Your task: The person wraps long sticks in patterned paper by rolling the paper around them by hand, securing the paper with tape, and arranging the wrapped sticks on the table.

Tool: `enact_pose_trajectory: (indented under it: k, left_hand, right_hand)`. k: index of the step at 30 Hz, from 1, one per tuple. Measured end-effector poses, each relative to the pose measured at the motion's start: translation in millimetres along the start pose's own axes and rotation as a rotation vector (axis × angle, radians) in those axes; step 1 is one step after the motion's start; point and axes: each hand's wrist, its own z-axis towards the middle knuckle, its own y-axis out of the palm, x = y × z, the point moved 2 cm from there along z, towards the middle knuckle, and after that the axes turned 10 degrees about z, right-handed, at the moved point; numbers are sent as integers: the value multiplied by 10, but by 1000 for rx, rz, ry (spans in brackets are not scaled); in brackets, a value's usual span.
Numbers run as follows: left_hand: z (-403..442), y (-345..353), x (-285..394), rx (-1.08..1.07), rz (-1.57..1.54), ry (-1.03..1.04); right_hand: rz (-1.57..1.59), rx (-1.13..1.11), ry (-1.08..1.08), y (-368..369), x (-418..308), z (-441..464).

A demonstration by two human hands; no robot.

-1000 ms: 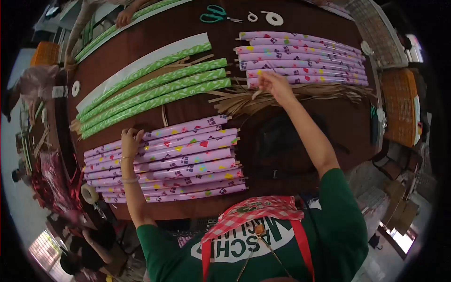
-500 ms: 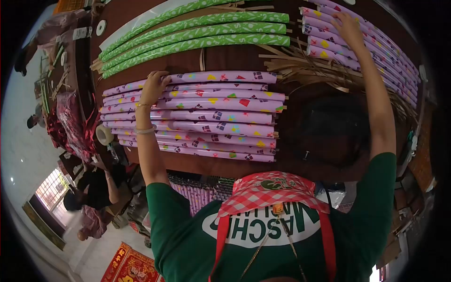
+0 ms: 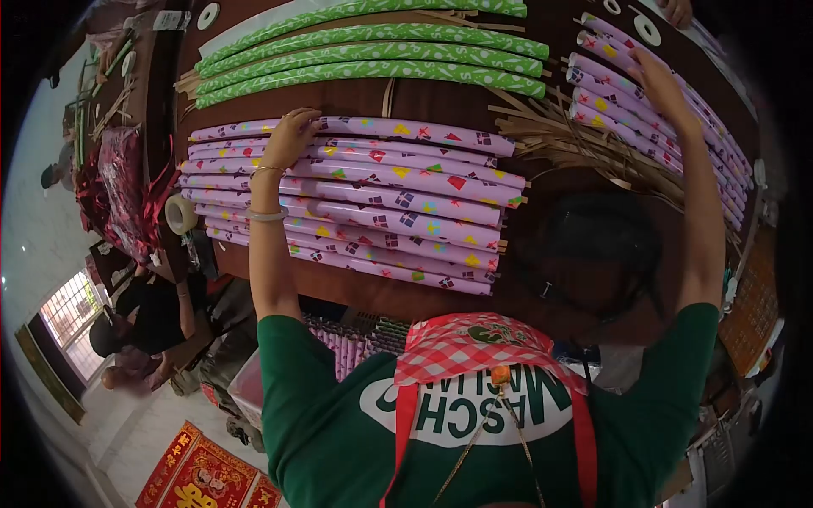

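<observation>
A row of long purple rolls of patterned wrapping paper (image 3: 398,199) lies side by side across the middle of the brown table. My left hand (image 3: 292,138) rests on the upper rolls of this row, its fingers bent loosely over the topmost one. At the upper right is a second group of purple rolls (image 3: 605,103), lying at a slant. My right hand (image 3: 662,86) reaches onto its upper rolls, fingers extended against them. Part of this group is covered by my right hand and forearm.
Green patterned rolls (image 3: 381,55) lie behind the middle row. Thin brown strips (image 3: 576,148) spread between the groups. White tape rolls (image 3: 647,31) sit at the far right. Another person's hand (image 3: 677,12) shows at the top edge; a person in black (image 3: 157,313) is at lower left.
The view has shifted and tilted slightly. My right hand has moved a little down its group, where a gap shows between upper rolls. My left hand stays on the middle row.
</observation>
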Motion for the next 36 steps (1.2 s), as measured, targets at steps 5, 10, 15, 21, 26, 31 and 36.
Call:
enact_pose_trajectory:
  k: [5, 10, 15, 21, 26, 31, 36]
  left_hand:
    - [-29, 118, 88, 61, 425, 38]
    - [-173, 176, 1732, 362, -14, 369]
    - [-958, 52, 3803, -296, -872, 770]
    - [-1041, -173, 4262, -215, -1980, 754]
    - [-1504, -131, 3812, 172, -1936, 486]
    - [-1847, 59, 3395, 354, -1723, 153]
    - [-2059, 15, 3275, 565, -1632, -139]
  right_hand:
    - [-300, 350, -324, -1281, -992, -396]
    - [-463, 592, -470, -2273, -2136, -1223]
    - [-395, 822, -568, -2594, -2907, -2059]
    - [323, 1178, -387, -2195, -2898, -2764]
    - [1742, 1239, -40, -1202, -2546, -2789]
    - [1882, 1064, 109, -676, -2756, -2807]
    - [1834, 1022, 271, -553, -2667, -2813]
